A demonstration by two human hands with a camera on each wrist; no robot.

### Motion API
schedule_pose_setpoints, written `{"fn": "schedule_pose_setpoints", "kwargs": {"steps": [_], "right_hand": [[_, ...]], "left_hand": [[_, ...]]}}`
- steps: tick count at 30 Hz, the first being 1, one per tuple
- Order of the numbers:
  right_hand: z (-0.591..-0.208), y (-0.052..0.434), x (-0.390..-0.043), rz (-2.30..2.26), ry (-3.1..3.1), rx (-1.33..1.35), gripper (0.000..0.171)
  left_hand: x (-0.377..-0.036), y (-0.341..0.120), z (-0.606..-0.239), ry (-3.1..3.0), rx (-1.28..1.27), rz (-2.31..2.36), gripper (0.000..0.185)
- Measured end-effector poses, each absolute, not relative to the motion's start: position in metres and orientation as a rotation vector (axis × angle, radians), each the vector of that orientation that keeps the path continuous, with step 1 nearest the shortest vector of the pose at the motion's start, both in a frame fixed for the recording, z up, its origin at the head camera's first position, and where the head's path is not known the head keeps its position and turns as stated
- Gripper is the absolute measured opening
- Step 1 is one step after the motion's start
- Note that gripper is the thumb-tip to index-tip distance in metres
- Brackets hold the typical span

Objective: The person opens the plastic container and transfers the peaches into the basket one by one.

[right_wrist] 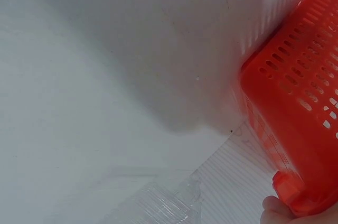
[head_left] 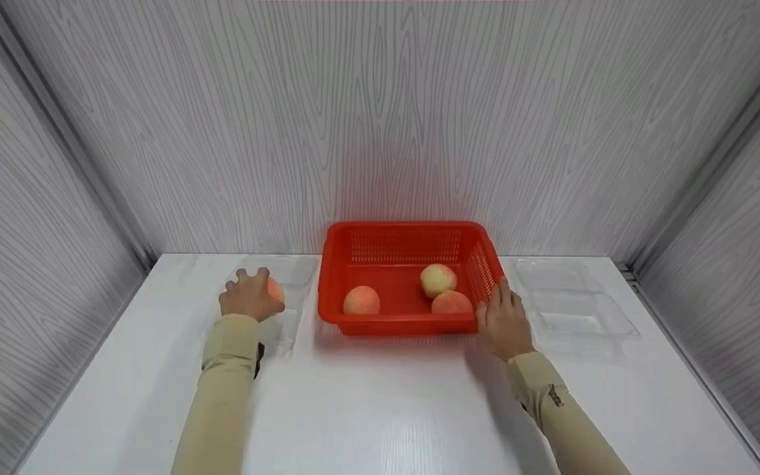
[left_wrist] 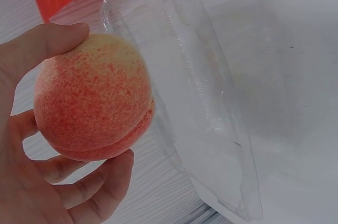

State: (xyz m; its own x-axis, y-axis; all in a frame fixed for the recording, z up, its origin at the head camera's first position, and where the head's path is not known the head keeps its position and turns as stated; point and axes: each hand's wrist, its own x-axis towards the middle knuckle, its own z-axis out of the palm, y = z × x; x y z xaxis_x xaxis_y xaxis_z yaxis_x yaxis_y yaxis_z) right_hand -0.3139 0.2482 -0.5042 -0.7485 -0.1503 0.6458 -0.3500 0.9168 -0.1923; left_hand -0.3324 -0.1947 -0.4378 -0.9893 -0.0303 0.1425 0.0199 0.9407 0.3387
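Observation:
A peach, red-orange fading to yellow, is held in my left hand, with the thumb on one side and fingers curled round the other. That hand is over a clear plastic container at the left of the table. A red basket with slotted sides stands in the middle, with a peach at its front left and two more, a yellowish peach and a pinker peach, at its right. My right hand holds the basket's front right corner; its fingers are mostly out of the right wrist view.
To the right of the basket lies another clear plastic container with a flap or lid standing behind it. The white table meets a wood-grained grey back wall, and panels rise on both sides.

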Motion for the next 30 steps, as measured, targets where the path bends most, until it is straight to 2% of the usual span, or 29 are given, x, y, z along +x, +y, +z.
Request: {"fn": "schedule_pose_setpoints", "kwargs": {"steps": [30], "right_hand": [[-0.506, 0.248, -0.315, 0.376, -2.416, 0.327, 0.044]], "left_hand": [[-0.338, -0.181, -0.432, -2.931, -0.024, -0.578, 0.065]]}}
